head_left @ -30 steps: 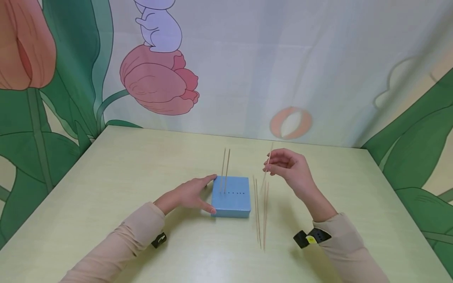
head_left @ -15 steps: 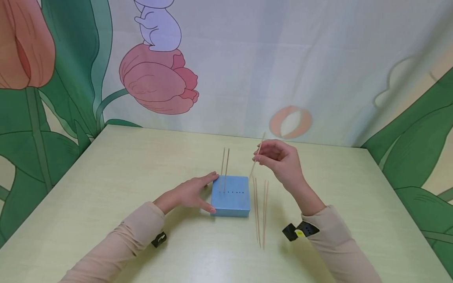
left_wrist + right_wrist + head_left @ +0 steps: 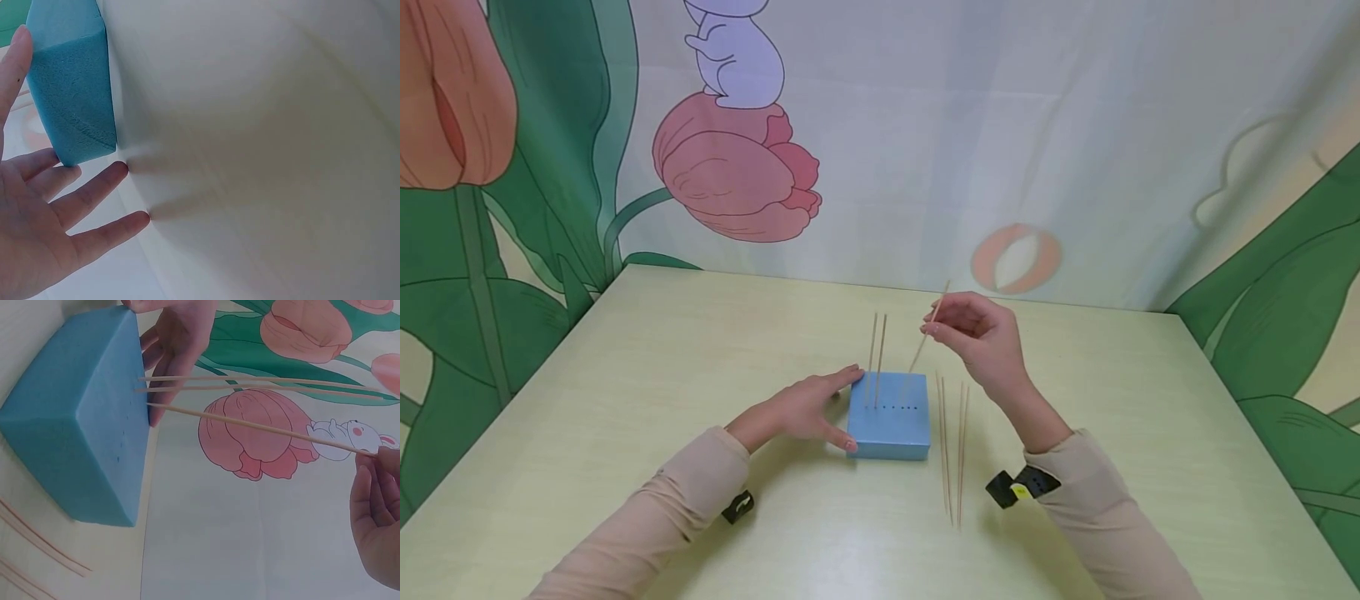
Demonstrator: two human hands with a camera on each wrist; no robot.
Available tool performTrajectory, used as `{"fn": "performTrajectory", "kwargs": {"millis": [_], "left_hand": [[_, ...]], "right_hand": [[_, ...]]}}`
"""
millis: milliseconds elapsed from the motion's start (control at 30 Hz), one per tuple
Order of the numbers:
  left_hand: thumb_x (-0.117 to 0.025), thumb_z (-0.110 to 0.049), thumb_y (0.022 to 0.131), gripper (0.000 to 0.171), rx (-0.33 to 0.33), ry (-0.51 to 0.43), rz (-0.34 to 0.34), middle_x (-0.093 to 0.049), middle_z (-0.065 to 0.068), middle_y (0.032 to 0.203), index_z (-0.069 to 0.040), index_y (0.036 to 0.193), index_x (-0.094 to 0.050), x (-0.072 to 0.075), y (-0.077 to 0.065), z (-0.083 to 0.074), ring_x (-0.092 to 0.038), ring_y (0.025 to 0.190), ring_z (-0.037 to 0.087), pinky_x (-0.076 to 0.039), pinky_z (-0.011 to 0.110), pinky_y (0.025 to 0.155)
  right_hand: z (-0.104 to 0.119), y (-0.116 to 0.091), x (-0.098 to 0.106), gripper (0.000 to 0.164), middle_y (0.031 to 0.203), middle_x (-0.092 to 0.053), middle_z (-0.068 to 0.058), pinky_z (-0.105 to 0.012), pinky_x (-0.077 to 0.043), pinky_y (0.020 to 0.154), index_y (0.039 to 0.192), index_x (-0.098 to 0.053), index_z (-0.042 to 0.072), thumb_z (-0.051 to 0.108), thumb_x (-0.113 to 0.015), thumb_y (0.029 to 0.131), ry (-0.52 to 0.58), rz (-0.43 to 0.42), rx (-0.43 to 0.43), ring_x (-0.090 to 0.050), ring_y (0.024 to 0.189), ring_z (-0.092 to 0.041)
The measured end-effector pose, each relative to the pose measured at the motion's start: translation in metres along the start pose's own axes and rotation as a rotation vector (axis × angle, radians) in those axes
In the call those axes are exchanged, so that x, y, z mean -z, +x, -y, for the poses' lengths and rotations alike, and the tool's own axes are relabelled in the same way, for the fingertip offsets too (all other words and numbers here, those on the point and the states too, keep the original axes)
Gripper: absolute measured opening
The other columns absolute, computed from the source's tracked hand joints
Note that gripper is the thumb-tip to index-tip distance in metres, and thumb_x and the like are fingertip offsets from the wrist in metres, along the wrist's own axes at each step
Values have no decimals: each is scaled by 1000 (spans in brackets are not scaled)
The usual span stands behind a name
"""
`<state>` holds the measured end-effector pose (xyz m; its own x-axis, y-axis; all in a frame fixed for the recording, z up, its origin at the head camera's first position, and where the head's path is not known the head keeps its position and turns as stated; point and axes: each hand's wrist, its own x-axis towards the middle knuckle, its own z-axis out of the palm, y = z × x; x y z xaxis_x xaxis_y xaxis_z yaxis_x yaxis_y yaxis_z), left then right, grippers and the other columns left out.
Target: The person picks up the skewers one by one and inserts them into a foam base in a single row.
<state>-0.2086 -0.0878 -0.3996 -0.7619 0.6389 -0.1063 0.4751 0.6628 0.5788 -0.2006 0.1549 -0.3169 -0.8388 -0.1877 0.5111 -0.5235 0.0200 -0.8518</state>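
On the desk [image 3: 737, 333], the blue block [image 3: 891, 432] looks light, best steadied by its sides. The left grip [image 3: 805, 408] spreads against its 9 o'clock side; the right grip [image 3: 981, 337] pinches the held stick [image 3: 250, 427] above it, tilted toward 1 o'clock, likely stiff but snappable, best held high. Loose sticks [image 3: 962, 450] lie at 3 o'clock; two upright sticks [image 3: 881, 358] stand in the block.

Showed even, fairly bright light in the head view, with pale glare on the near table [image 3: 846, 542] and soft shadows beside both sleeves [image 3: 651, 508]. Registered dimmer, greyer tones in the left wrist view, with diffuse shadows at the left fingertips [image 3: 139, 220]. Resolved the held stick [image 3: 256, 425] clearly in the right wrist view.
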Motion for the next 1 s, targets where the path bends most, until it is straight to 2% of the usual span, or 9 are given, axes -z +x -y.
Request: {"fn": "performTrajectory", "kwargs": {"millis": [167, 400, 500, 1000], "left_hand": [[-79, -38, 67, 101, -1, -6, 2, -22, 14, 148, -3, 143, -24, 0, 0, 0, -48, 117, 33, -33, 44, 100], [-79, -38, 67, 101, -9, -12, -7, -26, 16, 146, -1, 143, -24, 0, 0, 0, -49, 115, 35, -34, 44, 99], [-80, -38, 67, 101, -9, -15, -10, -27, 16, 146, -1, 143, -24, 0, 0, 0, -49, 115, 35, -34, 44, 99], [-80, -38, 66, 102, 3, -30, -9, -26, 13, 146, -3, 143, -23, 1, -2, 0, -48, 116, 34, -34, 42, 99]], "right_hand": [[-1, 1, -8, 17, 82, -66, -2, -27, -52, 69, 93, -60, -10, -8, -67, 77, -1, 19, 10, -65, 76, -18], [-4, 2, -16, 16, 84, -64, -20, -28, -53, 68, 92, -61, -10, -8, -65, 78, -25, 60, 34, -65, 75, -17], [-6, 3, -19, 15, 84, -63, -23, -28, -52, 68, 92, -61, -10, -8, -65, 78, -32, 77, 37, -65, 75, -16], [-15, -1, -31, 14, 82, -67, -15, -25, -51, 66, 91, -64, -4, -2, -69, 78, -194, 104, 22, -64, 71, -16]]}}
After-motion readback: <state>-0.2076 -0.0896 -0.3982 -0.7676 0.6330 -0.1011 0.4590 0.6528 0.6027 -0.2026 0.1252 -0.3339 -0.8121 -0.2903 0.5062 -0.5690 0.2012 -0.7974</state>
